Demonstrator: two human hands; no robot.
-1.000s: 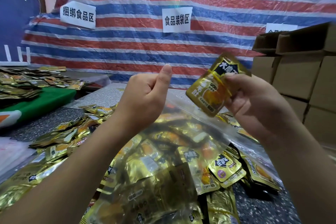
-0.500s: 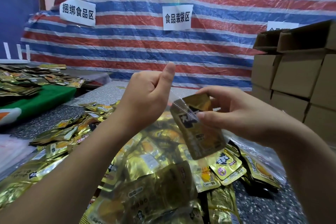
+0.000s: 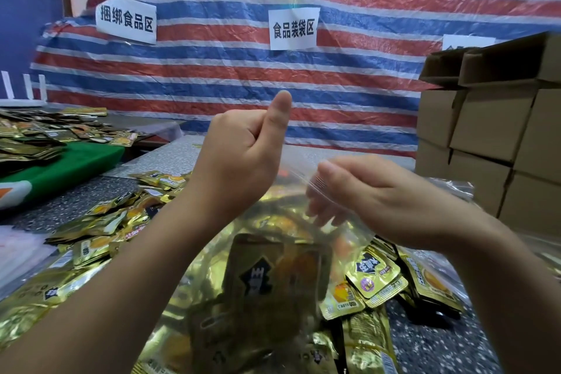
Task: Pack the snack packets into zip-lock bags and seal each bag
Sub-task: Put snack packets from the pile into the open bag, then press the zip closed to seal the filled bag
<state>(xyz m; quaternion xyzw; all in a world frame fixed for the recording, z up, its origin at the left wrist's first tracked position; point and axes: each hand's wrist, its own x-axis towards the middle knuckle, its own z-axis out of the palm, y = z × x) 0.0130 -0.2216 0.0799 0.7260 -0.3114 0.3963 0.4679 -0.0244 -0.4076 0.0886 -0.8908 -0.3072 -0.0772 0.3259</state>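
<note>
A clear zip-lock bag (image 3: 299, 174) hangs open in front of me, partly filled with gold snack packets. My left hand (image 3: 239, 161) grips the bag's rim on the left, fingers curled and thumb pointing up. My right hand (image 3: 379, 197) is at the bag's mouth on the right, its fingertips inside and showing through the plastic, holding nothing. One gold packet (image 3: 273, 276) with a dark label lies on top inside the bag. Loose gold packets (image 3: 376, 279) are spread on the speckled table (image 3: 440, 349) to the right, and more loose packets (image 3: 100, 231) are heaped to the left.
Stacked cardboard boxes (image 3: 491, 130) stand at the right. A green cloth (image 3: 66, 161) and another spread of packets (image 3: 36, 133) lie far left. A striped tarp (image 3: 334, 76) with paper signs hangs behind.
My right hand carried a gold packet down into the bag's mouth and let it go; the packet now lies inside. My left hand stayed on the rim.
</note>
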